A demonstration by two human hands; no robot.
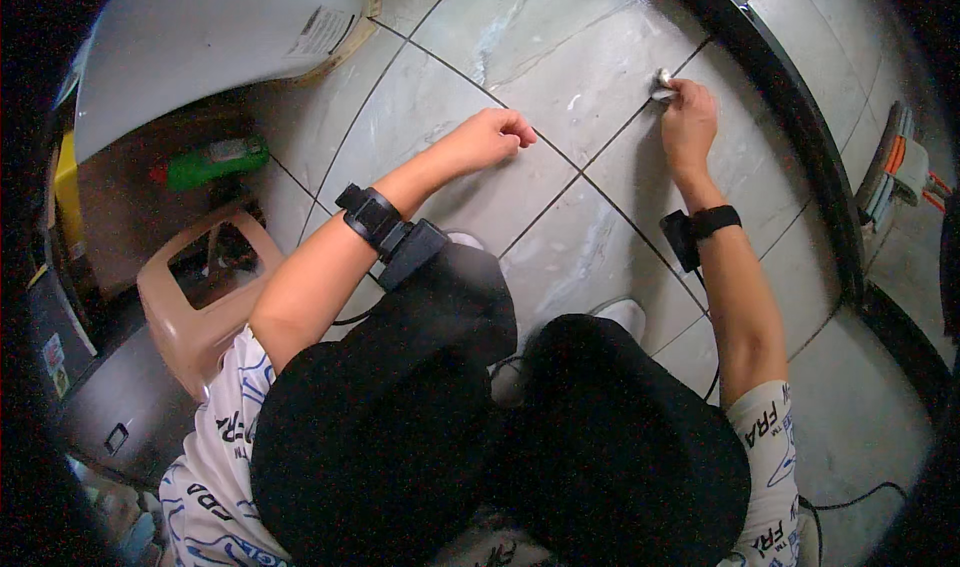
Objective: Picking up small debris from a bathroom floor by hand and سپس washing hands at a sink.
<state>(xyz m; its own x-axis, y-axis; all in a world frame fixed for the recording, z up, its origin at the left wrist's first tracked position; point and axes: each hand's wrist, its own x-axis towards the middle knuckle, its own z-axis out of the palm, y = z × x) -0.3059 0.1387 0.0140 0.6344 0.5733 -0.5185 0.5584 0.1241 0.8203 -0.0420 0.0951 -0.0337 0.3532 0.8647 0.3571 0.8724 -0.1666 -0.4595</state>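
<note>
My right hand (690, 124) is low over the light marble-look tiled floor (592, 244), its fingertips closed on a small whitish crumpled piece (663, 86), perhaps cloth or tissue. The piece lies over a dark grout line. My left hand (501, 137) hangs above the tiles to the left, fingers loosely curled, with nothing seen in it. Both wrists wear black straps with small dark devices. Between the arms are my knees in black trousers, and light shoes (624, 318) show partly beneath them.
A beige plastic stool (169, 285) stands at the left, near a green bottle (217, 163) and a large whitish panel (217, 34). A raised black edge (817, 116) curves along the right. Beyond it lies a grey object with orange parts (900, 165). A cable (855, 503) runs at lower right.
</note>
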